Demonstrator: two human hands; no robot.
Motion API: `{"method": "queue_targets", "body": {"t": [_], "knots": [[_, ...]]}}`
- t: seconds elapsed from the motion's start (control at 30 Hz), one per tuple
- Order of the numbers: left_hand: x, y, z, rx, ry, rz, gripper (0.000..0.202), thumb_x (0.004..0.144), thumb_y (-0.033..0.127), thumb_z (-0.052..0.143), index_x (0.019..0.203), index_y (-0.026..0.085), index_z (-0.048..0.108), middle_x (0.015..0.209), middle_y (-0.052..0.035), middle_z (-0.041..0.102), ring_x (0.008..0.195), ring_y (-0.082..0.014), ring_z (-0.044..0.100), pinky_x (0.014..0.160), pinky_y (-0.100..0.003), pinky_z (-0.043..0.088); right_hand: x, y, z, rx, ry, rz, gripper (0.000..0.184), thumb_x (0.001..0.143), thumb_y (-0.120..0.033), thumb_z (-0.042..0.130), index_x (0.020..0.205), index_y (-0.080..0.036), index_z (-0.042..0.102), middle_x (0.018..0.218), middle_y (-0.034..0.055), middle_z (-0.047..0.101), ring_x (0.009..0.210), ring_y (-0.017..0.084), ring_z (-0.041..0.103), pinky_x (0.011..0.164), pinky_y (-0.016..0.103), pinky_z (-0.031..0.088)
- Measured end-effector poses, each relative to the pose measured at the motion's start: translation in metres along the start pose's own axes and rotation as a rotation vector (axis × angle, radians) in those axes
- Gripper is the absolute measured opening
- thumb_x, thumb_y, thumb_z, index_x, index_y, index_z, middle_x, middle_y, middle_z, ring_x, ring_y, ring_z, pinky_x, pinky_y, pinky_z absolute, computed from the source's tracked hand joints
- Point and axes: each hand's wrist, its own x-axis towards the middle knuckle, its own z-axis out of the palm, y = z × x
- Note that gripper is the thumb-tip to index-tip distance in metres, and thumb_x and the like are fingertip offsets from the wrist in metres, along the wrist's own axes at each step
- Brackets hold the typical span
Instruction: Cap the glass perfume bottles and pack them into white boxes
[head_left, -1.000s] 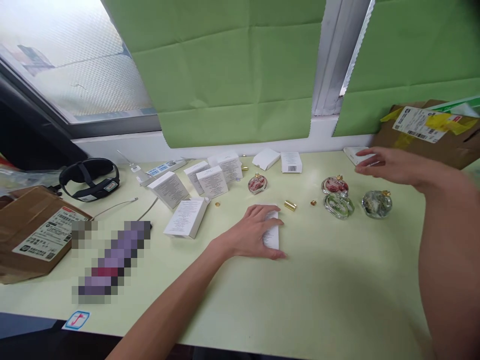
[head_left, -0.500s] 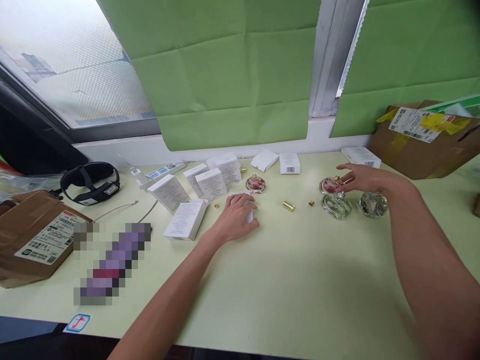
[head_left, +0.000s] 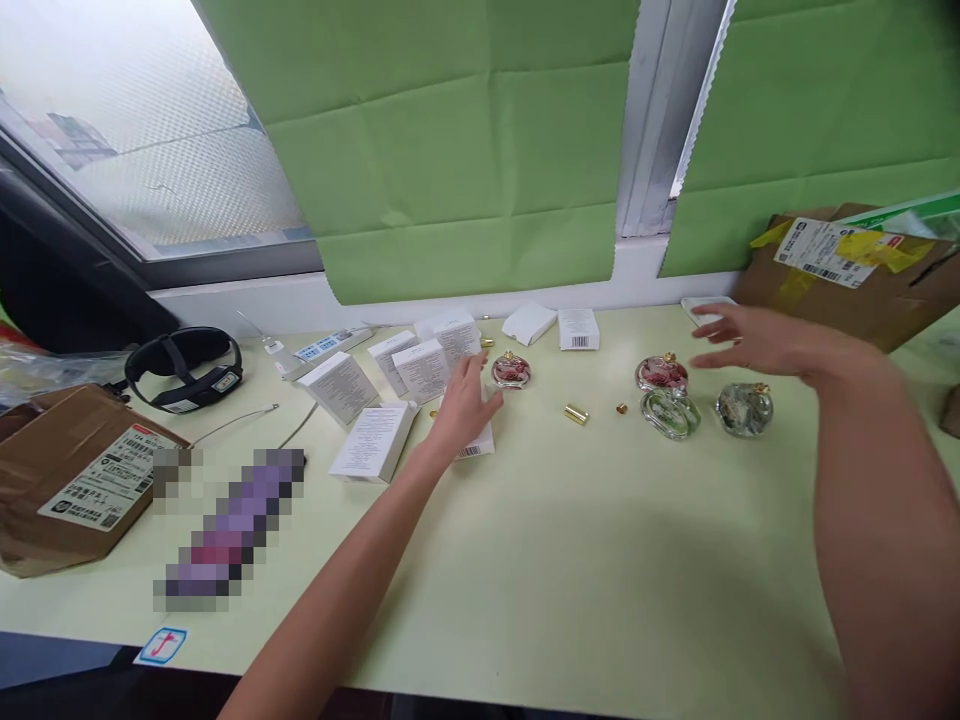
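My left hand (head_left: 463,405) is open, its fingers stretched out and the thumb apart, over a small white box (head_left: 484,440) with a barcode at its near end. The hand hides much of this box, and I cannot tell whether it touches it. My right hand (head_left: 754,340) hovers open with its fingers spread, holding nothing. Below and left of it are a red-patterned perfume bottle (head_left: 660,373) and a flat clear-green glass bottle (head_left: 670,414). A round clear bottle (head_left: 744,410) with a gold neck sits below. Another red-patterned bottle (head_left: 511,371) lies beside my left hand.
Several white boxes (head_left: 421,370) stand at the left, with one lying (head_left: 373,440). A gold cap (head_left: 577,414) and a small gold ring (head_left: 621,409) lie mid-table. Cardboard boxes (head_left: 817,290) flank both sides; a headset (head_left: 184,370) and power strip (head_left: 334,345) are at left.
My right hand has drawn back to the right, off the red-patterned bottle. My left hand has shifted up and its fingers have straightened, and the white box beneath shows its barcode end.
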Motion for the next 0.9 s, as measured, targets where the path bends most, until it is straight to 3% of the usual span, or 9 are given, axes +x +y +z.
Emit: {"method": "queue_targets", "body": {"t": [0.1, 0.13, 0.17, 0.27, 0.37, 0.47, 0.63, 0.77, 0.9], "knots": [[0.024, -0.003, -0.002, -0.058, -0.073, -0.085, 0.065, 0.089, 0.032, 0.058, 0.147, 0.017, 0.032, 0.145, -0.0162, 0.047, 0.133, -0.0287, 0.047, 0.108, -0.043, 0.04, -0.018, -0.029, -0.028, 0.233, 0.095, -0.1, 0.056, 0.083, -0.036, 0.071, 0.135, -0.029, 0.053, 0.126, 0.0103, 0.068, 0.102, 0.021, 0.067, 0.074, 0.029, 0.054], [0.031, -0.005, -0.002, -0.064, -0.106, -0.092, 0.064, 0.088, 0.035, 0.059, 0.145, 0.017, 0.036, 0.143, -0.0162, 0.05, 0.13, -0.0292, 0.05, 0.105, -0.043, 0.042, -0.024, -0.044, -0.031, 0.268, 0.092, -0.154, 0.046, 0.085, -0.038, 0.068, 0.129, -0.03, 0.057, 0.124, 0.0081, 0.068, 0.102, 0.02, 0.067, 0.075, 0.029, 0.054], [0.039, -0.008, -0.001, -0.068, -0.138, -0.092, 0.06, 0.088, 0.037, 0.061, 0.141, 0.017, 0.04, 0.139, -0.0154, 0.054, 0.126, -0.0292, 0.053, 0.102, -0.042, 0.045, -0.028, -0.059, -0.03, 0.239, 0.009, -0.193, 0.038, 0.086, -0.038, 0.066, 0.123, -0.03, 0.061, 0.121, 0.0064, 0.069, 0.101, 0.02, 0.067, 0.075, 0.029, 0.055], [0.054, -0.014, 0.004, -0.07, -0.2, -0.073, 0.041, 0.086, 0.035, 0.064, 0.122, 0.018, 0.057, 0.122, -0.0115, 0.066, 0.11, -0.0267, 0.063, 0.09, -0.037, 0.049, -0.03, -0.099, -0.005, 0.039, -0.351, -0.198, 0.031, 0.088, -0.023, 0.061, 0.118, -0.029, 0.064, 0.118, 0.0044, 0.069, 0.096, 0.02, 0.068, 0.072, 0.028, 0.054], [0.058, -0.015, 0.008, -0.059, -0.199, -0.04, 0.024, 0.084, 0.031, 0.066, 0.105, 0.018, 0.063, 0.104, -0.0082, 0.071, 0.096, -0.0241, 0.065, 0.083, -0.035, 0.049, -0.025, -0.12, 0.036, -0.167, -0.462, -0.164, 0.036, 0.082, -0.015, 0.066, 0.117, -0.026, 0.067, 0.125, 0.0076, 0.066, 0.103, 0.025, 0.067, 0.08, 0.033, 0.053], [0.055, -0.012, 0.006, -0.044, -0.157, 0.002, 0.018, 0.082, 0.03, 0.067, 0.096, 0.019, 0.065, 0.096, -0.0061, 0.071, 0.09, -0.0235, 0.064, 0.08, -0.035, 0.048, -0.019, -0.128, 0.071, -0.198, -0.506, -0.187, 0.037, 0.083, -0.024, 0.072, 0.119, -0.023, 0.065, 0.126, 0.0086, 0.065, 0.108, 0.025, 0.065, 0.085, 0.036, 0.054], [0.036, 0.005, -0.009, -0.019, -0.088, 0.094, 0.014, 0.086, 0.032, 0.065, 0.093, 0.02, 0.065, 0.095, -0.0052, 0.07, 0.091, -0.0237, 0.062, 0.078, -0.035, 0.045, -0.011, -0.132, 0.104, -0.234, -0.482, -0.168, 0.031, 0.097, -0.035, 0.059, 0.123, -0.018, 0.061, 0.124, 0.0093, 0.063, 0.104, 0.021, 0.064, 0.088, 0.042, 0.055], [0.004, 0.026, -0.012, -0.059, -0.06, 0.145, 0.019, 0.09, 0.036, 0.062, 0.101, 0.021, 0.064, 0.101, -0.0043, 0.069, 0.093, -0.0225, 0.062, 0.077, -0.034, 0.046, -0.001, -0.12, 0.098, -0.213, -0.35, -0.145, 0.039, 0.096, -0.034, 0.059, 0.132, -0.019, 0.056, 0.135, 0.0113, 0.057, 0.113, 0.024, 0.061, 0.094, 0.045, 0.052], [-0.03, 0.038, 0.012, -0.198, -0.09, 0.123, 0.028, 0.091, 0.041, 0.062, 0.112, 0.022, 0.06, 0.102, -0.0034, 0.069, 0.094, -0.0217, 0.063, 0.08, -0.034, 0.048, 0.002, -0.102, 0.077, -0.237, -0.378, -0.096, 0.04, 0.086, -0.017, 0.062, 0.126, -0.024, 0.06, 0.129, 0.009, 0.064, 0.111, 0.025, 0.063, 0.087, 0.034, 0.05]]}}
